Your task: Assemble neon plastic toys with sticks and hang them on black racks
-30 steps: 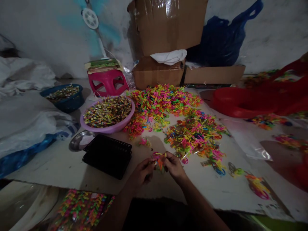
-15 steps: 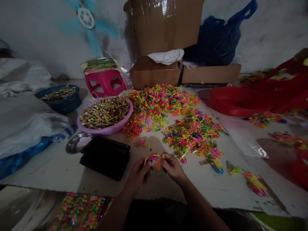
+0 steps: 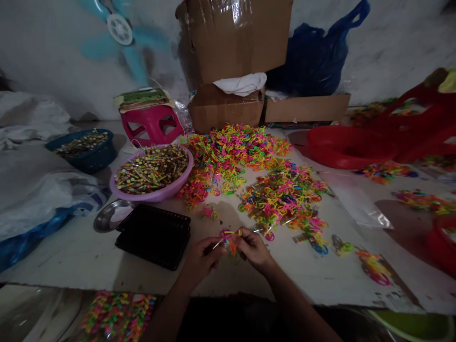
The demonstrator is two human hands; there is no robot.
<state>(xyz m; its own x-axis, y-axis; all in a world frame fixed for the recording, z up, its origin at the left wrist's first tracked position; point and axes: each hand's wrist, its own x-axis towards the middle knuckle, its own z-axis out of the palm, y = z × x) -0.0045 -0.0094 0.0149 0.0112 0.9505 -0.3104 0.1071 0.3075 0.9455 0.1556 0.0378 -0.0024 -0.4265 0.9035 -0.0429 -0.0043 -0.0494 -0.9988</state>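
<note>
Above the front of the table, my left hand [image 3: 204, 256] pinches a thin pale stick [image 3: 216, 245] that points up to the right. Close beside it, my right hand [image 3: 253, 247] is closed on a small plastic toy bicycle [image 3: 225, 233] with a pink wheel and yellow and orange parts. The stick's tip meets the toy's near side; whether it is fixed there is too small to tell. Beyond the hands spreads a pile of similar bright toy bicycles [image 3: 285, 199], some with clear tubes or wrappers among them. A larger heap [image 3: 238, 147] lies farther back.
Left of the hands are stacked black trays [image 3: 153, 237], a metal bowl [image 3: 103, 218] and a purple basin [image 3: 149, 195] full of small patterned sticks. A blue basin [image 3: 89, 161], pink stool [image 3: 151, 123], cardboard boxes [image 3: 228, 111] and red basin [image 3: 342, 154] stand behind.
The stick in my left hand has tipped from nearly upright to a flatter slant toward the toy. My right hand keeps its hold. The whole view has shifted slightly.
</note>
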